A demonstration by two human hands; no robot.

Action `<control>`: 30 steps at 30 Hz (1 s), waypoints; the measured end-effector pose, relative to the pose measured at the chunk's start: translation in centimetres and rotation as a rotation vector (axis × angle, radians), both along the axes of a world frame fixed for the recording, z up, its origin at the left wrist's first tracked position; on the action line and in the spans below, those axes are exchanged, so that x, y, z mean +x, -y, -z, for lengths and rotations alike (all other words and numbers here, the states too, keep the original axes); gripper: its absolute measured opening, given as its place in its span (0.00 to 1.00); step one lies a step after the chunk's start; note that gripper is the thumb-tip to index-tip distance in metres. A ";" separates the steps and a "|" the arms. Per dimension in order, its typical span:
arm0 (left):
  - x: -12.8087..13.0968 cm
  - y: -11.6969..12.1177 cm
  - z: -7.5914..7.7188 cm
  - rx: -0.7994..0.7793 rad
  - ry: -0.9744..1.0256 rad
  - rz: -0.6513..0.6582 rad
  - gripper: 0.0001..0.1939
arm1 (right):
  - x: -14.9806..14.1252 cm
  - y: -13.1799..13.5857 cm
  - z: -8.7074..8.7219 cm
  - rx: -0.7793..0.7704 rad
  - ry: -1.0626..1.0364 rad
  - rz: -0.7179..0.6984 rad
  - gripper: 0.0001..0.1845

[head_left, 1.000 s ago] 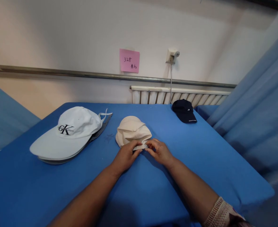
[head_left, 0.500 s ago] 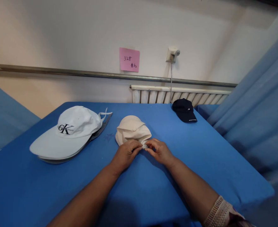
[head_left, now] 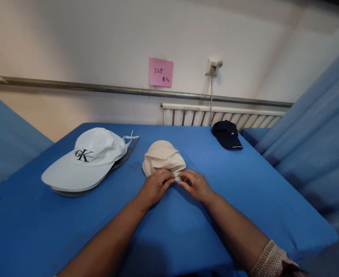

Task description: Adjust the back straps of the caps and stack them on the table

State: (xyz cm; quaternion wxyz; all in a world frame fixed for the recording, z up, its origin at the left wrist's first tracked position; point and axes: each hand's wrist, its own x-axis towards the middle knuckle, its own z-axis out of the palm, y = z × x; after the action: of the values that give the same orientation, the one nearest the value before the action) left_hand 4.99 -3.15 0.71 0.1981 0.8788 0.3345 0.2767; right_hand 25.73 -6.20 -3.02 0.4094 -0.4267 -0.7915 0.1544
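A cream cap [head_left: 161, 151] lies on the blue-covered table [head_left: 100, 219], close in front of me. At its near right edge my left hand [head_left: 157, 185] pinches the fabric, thumb against fingers. My right hand [head_left: 196, 185] is closed in a pinch just across from it. Between the two sets of fingertips shows a small whitish, lacy-looking piece [head_left: 178, 179] at the cap's edge. Its exact kind is too small to make out, and the fingers partly cover it.
White caps with a black "CK"-like print [head_left: 84, 156] are stacked with a grey one on the left. A black cap [head_left: 227, 134] sits at the back right. Behind are a radiator [head_left: 196, 116], a metal rail [head_left: 114, 89] and a plugged socket [head_left: 213, 67]. Blue curtains [head_left: 316, 115] hang on the right.
The whole view has shifted slightly, so things appear a little further right. Both hands keep their pinch at the cream cap's edge, with hardly any movement.
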 end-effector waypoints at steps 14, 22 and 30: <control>0.2 0.2 0.1 -0.098 0.037 -0.041 0.08 | -0.2 -0.1 0.5 -0.026 -0.032 0.007 0.10; 0.4 0.4 0.3 -0.247 0.209 -0.145 0.11 | -0.1 -0.2 0.5 -0.041 -0.105 0.033 0.10; 0.6 0.1 0.3 -0.285 0.249 -0.207 0.08 | -0.1 -0.3 0.5 -0.044 -0.094 0.019 0.10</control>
State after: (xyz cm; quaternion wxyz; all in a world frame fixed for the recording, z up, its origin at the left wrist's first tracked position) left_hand 5.59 -3.30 0.40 0.3306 0.7620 0.4314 0.3521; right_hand 25.67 -5.93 -3.52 0.4380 -0.4351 -0.7640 0.1876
